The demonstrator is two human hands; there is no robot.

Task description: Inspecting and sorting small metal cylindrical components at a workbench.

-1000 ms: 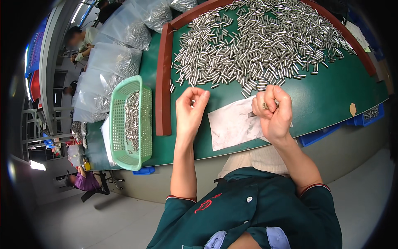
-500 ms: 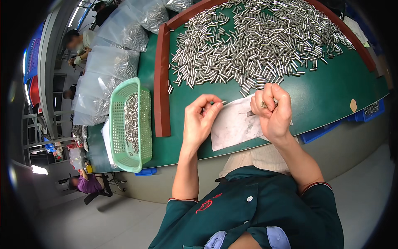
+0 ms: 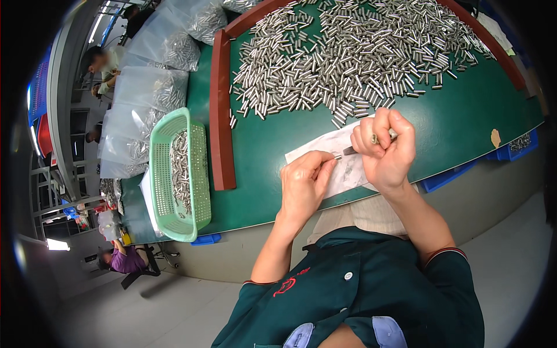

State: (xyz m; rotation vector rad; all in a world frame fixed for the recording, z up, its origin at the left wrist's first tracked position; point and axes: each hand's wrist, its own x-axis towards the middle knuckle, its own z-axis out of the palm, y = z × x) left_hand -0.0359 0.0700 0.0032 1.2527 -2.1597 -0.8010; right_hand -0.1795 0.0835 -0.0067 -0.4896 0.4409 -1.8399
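Observation:
My left hand (image 3: 303, 184) pinches a small metal pin (image 3: 337, 157) between thumb and fingertips, its end pointing right. Closed in a fist, my right hand (image 3: 387, 152) grips a slim tool (image 3: 349, 151) whose dark, tapered tip points left. That tip is close to the pin; whether they touch I cannot tell. The tool's exact kind is hidden by my fingers. Under both hands lies a smudged white sheet (image 3: 313, 145) at the table's near edge. Beyond it spreads a large heap of loose metal pins (image 3: 360, 64).
Red-brown rails (image 3: 220, 116) border the heap on the green table (image 3: 452, 127). Left of them stands a light green basket (image 3: 200, 174) partly filled with pins. Clear bags of pins (image 3: 165, 90) line the far left. A blue bin (image 3: 516, 148) sits at the right edge. Other people are at left.
My left hand has moved right and slightly nearer to me, bringing the pin close to the tool's tip. My right hand stays almost in place, gripping the tool.

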